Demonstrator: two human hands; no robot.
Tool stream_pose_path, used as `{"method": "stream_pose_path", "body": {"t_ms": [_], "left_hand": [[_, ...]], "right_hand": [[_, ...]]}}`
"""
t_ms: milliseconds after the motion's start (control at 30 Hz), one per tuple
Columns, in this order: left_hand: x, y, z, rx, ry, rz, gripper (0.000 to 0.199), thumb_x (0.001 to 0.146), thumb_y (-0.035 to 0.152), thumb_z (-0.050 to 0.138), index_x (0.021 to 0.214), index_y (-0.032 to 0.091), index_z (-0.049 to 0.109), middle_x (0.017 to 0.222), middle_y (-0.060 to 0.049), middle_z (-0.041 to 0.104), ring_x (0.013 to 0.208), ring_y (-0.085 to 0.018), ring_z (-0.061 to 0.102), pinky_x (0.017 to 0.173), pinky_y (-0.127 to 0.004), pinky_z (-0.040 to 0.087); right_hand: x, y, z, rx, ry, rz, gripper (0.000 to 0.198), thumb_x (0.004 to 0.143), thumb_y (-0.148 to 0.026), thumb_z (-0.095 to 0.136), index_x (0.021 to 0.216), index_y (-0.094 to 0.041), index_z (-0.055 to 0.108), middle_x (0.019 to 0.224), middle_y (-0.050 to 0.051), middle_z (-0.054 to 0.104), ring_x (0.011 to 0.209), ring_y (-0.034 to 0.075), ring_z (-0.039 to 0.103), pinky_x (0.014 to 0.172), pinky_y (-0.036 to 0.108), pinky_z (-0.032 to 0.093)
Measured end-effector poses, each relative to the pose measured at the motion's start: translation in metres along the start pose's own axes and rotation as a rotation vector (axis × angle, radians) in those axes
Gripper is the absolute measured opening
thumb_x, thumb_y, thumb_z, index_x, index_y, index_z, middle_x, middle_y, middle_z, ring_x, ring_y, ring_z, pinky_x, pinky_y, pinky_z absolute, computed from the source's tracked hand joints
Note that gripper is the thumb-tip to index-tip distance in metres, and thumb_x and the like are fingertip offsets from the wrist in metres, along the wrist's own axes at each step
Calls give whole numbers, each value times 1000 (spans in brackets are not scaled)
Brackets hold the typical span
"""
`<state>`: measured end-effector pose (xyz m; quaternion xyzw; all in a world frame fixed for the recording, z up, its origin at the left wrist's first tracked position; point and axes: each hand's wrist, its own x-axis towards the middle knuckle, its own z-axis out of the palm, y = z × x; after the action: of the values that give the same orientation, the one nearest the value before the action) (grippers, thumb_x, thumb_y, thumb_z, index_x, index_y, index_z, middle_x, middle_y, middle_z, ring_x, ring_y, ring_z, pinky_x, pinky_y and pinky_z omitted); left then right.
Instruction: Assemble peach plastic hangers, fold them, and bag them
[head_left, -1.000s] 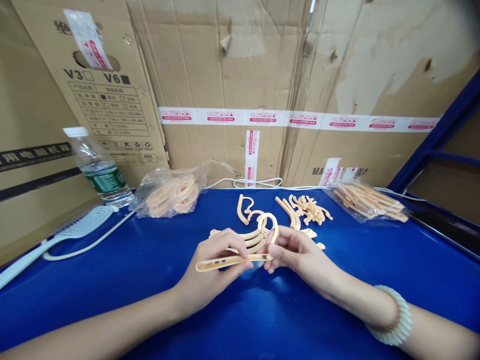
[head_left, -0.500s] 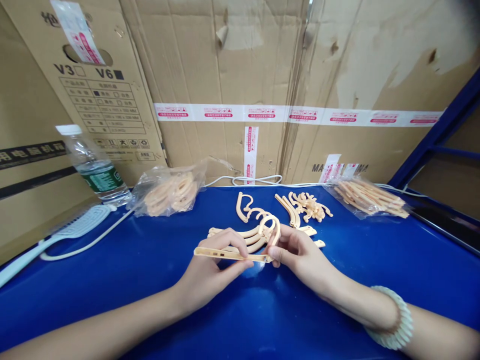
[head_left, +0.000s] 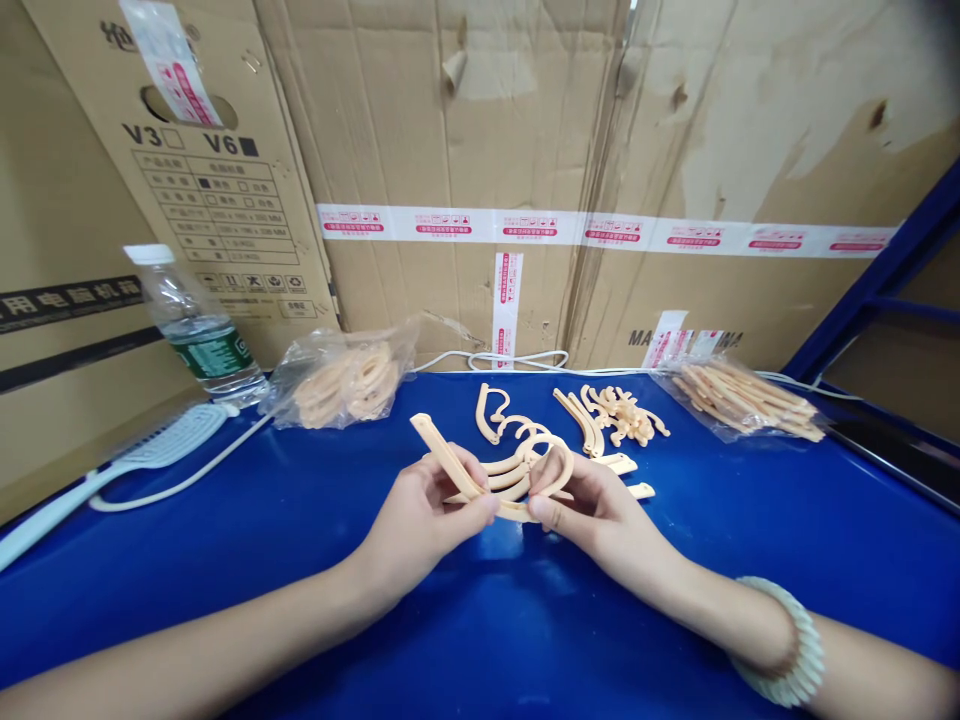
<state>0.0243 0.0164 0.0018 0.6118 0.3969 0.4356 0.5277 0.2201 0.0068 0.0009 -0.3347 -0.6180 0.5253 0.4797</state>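
Observation:
My left hand pinches a beige plastic hanger arm between thumb and fingers, its free end tilted up to the left. At the arm's other end, my right hand grips a curved hanger hook where the two pieces meet. The fingers partly cover that joint, so I cannot tell whether they are locked together. Just behind my hands lie several hanger pieces with hooks. Further back are a hanger arm with a hook, a few loose arms and a heap of small hooks.
Clear bags hold curved beige pieces at back left and straight ones at back right. On the left are a water bottle and a pale hairbrush. A white cable runs along the cardboard behind the blue table.
The hanger arm has turned in my hands: it lay nearly level edge-on, and now its left end points up with the broad face showing. Both hands keep their hold.

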Motion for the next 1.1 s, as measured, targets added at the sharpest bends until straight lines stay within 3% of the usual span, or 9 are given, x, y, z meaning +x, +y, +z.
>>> {"method": "stream_pose_path", "body": {"t_ms": [167, 300, 400, 467, 533, 633, 733, 867, 1100], "left_hand": [[0, -4, 3, -81, -65, -75, 29, 70, 24, 77, 86, 18, 55, 78, 3, 64, 69, -13, 62, 67, -26, 50], [0, -5, 3, -113, -162, -146, 29, 68, 22, 80, 80, 17, 54, 70, 2, 67, 64, -13, 64, 63, -24, 51], [1, -3, 2, -166, -156, -189, 30, 69, 24, 81, 77, 16, 53, 71, 1, 69, 64, -11, 63, 63, -22, 51], [3, -2, 0, -196, -157, -209, 31, 70, 25, 82, 79, 15, 55, 74, 1, 69, 65, -10, 63, 63, -20, 51], [3, -1, -1, -223, -151, -222, 32, 69, 25, 84, 81, 15, 55, 74, 1, 69, 66, -9, 62, 63, -19, 50], [4, -2, -1, -285, -123, -256, 36, 67, 25, 86, 81, 15, 55, 73, 2, 68, 65, -8, 62, 62, -18, 50], [4, -1, -1, -320, -97, -283, 37, 65, 25, 87, 80, 15, 55, 72, 3, 67, 65, -8, 62, 62, -18, 50], [5, 2, 0, -320, -99, -278, 37, 64, 25, 87, 80, 15, 56, 71, 2, 67, 65, -8, 62, 62, -19, 51], [4, -1, -1, -319, -98, -269, 36, 65, 25, 87, 82, 15, 58, 71, 2, 67, 65, -9, 62, 63, -20, 51]], "right_hand": [[0, 5, 3, 46, -52, 66, 31, 72, -42, 79, 75, -18, 60, 73, -1, 60, 62, 11, 54, 51, 21, 46], [2, 6, 3, 46, -101, 95, 33, 73, -45, 78, 80, -17, 62, 72, 0, 63, 60, 12, 58, 52, 23, 48], [10, -1, -14, -14, -40, 39, 31, 80, -47, 71, 87, -18, 64, 69, 0, 64, 56, 12, 58, 56, 26, 50], [18, -8, -35, -190, 48, -86, 28, 87, -46, 63, 88, -18, 66, 69, 1, 66, 58, 13, 58, 58, 27, 49], [28, -15, -60, -525, 93, -222, 24, 89, -39, 61, 80, -18, 68, 73, 4, 68, 63, 15, 59, 60, 28, 48], [39, -22, -94, -1061, -82, -331, 13, 86, -28, 65, 83, -18, 73, 82, 7, 69, 81, 21, 59, 75, 36, 47], [45, -20, -113, -1263, -242, -288, 12, 83, -22, 67, 91, -18, 76, 93, 11, 70, 92, 26, 59, 83, 41, 46], [51, -9, -122, -1206, -322, -259, 12, 83, -25, 66, 84, -21, 77, 91, 9, 71, 88, 25, 63, 84, 41, 47], [57, 5, -121, -991, -208, -255, 16, 83, -28, 63, 74, -25, 76, 82, 5, 73, 82, 23, 66, 79, 38, 49]]}}
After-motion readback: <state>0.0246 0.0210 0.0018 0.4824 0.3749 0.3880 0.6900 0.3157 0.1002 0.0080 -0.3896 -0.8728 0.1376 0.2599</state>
